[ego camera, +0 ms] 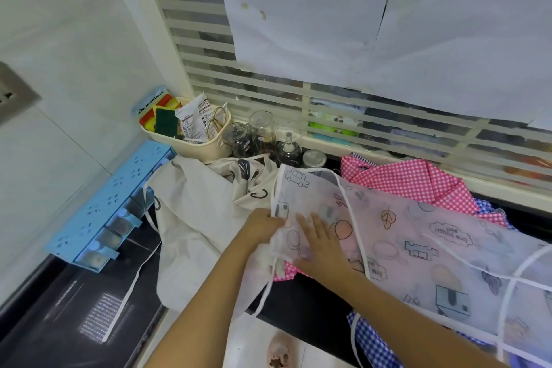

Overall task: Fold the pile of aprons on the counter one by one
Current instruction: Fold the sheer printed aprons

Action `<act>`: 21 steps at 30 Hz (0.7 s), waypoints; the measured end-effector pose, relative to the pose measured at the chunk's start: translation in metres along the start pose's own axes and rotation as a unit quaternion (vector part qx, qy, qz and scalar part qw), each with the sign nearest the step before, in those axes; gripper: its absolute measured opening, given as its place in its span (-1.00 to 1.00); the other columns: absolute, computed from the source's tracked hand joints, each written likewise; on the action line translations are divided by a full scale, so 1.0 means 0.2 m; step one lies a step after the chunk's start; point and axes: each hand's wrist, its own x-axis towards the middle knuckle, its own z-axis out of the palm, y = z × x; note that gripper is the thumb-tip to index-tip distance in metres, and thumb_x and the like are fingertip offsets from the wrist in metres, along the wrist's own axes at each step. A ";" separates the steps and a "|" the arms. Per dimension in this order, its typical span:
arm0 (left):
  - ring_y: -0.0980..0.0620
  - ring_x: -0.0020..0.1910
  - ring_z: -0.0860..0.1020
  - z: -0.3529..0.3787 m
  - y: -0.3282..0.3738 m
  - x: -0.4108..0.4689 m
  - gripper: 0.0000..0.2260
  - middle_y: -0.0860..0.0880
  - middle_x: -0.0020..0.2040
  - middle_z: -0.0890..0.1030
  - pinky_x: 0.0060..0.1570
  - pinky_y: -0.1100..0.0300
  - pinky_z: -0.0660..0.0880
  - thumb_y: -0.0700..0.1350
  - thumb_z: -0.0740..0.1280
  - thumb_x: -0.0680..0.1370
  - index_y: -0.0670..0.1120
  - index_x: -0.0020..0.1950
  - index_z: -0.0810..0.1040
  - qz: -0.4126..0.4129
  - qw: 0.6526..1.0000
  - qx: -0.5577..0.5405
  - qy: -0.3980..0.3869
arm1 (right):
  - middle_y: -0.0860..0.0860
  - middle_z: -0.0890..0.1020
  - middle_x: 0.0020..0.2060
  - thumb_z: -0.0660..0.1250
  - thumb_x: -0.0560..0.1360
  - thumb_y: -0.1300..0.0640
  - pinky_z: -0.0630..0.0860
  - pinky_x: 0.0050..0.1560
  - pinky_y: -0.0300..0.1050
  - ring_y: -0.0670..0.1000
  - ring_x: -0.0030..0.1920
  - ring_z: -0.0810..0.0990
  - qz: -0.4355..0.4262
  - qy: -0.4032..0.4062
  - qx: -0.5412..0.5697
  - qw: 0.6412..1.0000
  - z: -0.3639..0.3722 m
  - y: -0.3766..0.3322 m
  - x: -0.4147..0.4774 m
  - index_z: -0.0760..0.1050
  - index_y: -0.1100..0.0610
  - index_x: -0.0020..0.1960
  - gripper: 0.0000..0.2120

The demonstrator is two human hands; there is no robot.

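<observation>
Left hand (263,225) is pinching the sheer printed apron (418,248) at its edge, fingertips hidden beneath; right hand (321,243) is pressing flat, fingers straight.

My left hand (262,225) hides its fingertips under the sheer apron (418,236), which runs off frame at right and covers most of a blue checked apron (375,342)

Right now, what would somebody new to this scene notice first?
Probably the translucent cartoon-print apron spread across the middle and right of the counter, with the right hand pressed flat on it and the left hand gripping its left edge. Behind it lies a pink checked apron, and a cream apron is heaped to the left.
</observation>
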 end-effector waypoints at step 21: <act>0.06 -0.53 0.38 -0.10 0.11 0.03 -0.79 -0.08 -0.41 0.41 -0.51 0.27 0.35 -0.19 0.23 0.59 -0.15 -0.26 0.40 -0.004 0.955 -0.293 0.049 | 0.06 -0.18 0.55 0.25 0.50 -0.22 -0.08 0.49 0.15 0.19 0.54 -0.15 0.035 -0.065 -0.003 0.997 -0.07 0.14 0.00 -0.19 -0.17 0.54 -0.20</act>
